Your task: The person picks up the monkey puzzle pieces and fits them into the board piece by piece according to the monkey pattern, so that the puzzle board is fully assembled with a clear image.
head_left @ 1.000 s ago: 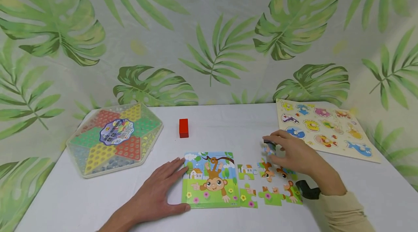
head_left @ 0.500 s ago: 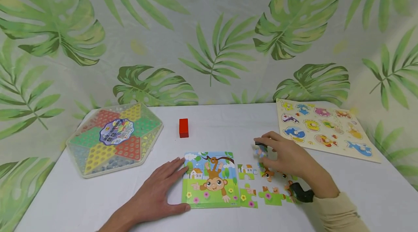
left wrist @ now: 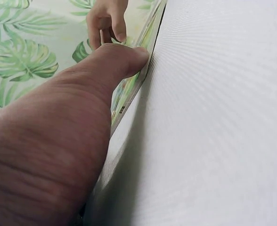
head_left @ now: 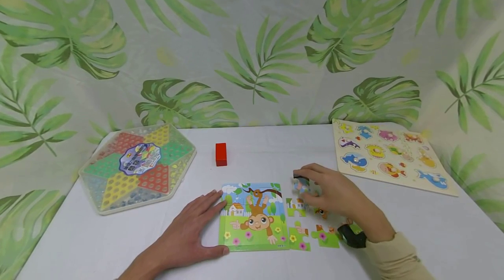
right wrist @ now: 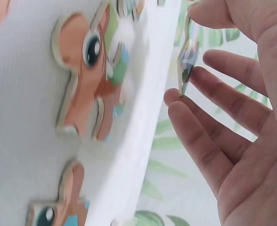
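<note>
The monkey picture board lies toward the near edge of the tabletop, its picture whole. The left hand, fingers spread, touches its left edge. To its right, the visible loose jigsaw pieces seem unjoined, so assembling looks hardly begun. The right hand pinches one raised jigsaw piece.

Hexagonal game board at left, small red block, animal-picture board at right, leaf-print cloth behind
</note>
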Tool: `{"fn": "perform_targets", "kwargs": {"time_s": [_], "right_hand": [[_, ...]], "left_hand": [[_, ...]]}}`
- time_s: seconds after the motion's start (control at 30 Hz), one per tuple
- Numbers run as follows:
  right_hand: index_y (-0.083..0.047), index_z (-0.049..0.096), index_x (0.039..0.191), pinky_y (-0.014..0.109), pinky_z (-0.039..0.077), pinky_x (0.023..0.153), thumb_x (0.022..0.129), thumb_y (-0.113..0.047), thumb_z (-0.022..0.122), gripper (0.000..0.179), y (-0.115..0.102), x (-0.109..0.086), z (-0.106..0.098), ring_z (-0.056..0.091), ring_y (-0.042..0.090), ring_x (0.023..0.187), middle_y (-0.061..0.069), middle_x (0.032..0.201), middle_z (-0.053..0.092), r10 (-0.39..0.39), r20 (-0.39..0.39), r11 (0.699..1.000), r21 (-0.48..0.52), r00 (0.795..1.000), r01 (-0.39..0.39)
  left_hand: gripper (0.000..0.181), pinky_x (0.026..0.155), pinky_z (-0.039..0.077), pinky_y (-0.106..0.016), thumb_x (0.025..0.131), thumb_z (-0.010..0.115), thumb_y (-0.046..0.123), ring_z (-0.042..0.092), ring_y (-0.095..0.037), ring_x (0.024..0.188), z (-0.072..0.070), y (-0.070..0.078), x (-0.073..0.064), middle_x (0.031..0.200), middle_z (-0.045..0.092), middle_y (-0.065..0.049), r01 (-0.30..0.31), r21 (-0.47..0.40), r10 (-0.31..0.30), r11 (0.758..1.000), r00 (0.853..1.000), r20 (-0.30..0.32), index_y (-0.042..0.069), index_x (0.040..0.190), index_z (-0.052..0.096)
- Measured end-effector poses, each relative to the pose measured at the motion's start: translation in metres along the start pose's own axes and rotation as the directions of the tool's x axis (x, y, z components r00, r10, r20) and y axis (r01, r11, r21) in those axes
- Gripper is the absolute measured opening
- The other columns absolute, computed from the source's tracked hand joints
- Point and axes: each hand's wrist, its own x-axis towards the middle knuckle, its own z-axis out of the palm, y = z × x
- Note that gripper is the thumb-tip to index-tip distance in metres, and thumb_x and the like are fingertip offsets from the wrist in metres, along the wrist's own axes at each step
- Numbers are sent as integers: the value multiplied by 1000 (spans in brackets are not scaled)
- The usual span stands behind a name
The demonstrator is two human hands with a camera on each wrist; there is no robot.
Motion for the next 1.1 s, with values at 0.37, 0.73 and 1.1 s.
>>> {"fn": "perform_targets", "kwargs": {"time_s": [0.37,0.73,1.1], "right_hand": [[-15,66,138,31,58,78,86,-29,80,56,-10,4,5,66,12,96,0,133,61,-15,-4,1000,1,1000,15],[-16,65,138,35,59,86,86,-26,79,54,-18,9,10,66,14,108,-2,133,61,-49,-21,998,42,999,50],[-13,64,140,37,60,90,85,-28,80,59,-28,18,14,67,12,108,-2,131,67,-85,-19,994,72,996,86]], "left_hand": [[92,120,37,-50,83,71,72,39,-30,151,-1,0,0,164,40,-4,3,-4,-3,1000,1000,12,15,152,52],[90,120,35,-47,82,72,70,39,-28,150,0,-1,0,163,42,-4,-14,5,14,1000,1000,-13,16,151,53],[91,120,34,-48,82,72,70,38,-27,151,-1,-1,0,164,41,-3,-7,-13,7,1000,1000,-3,15,152,53]]}}
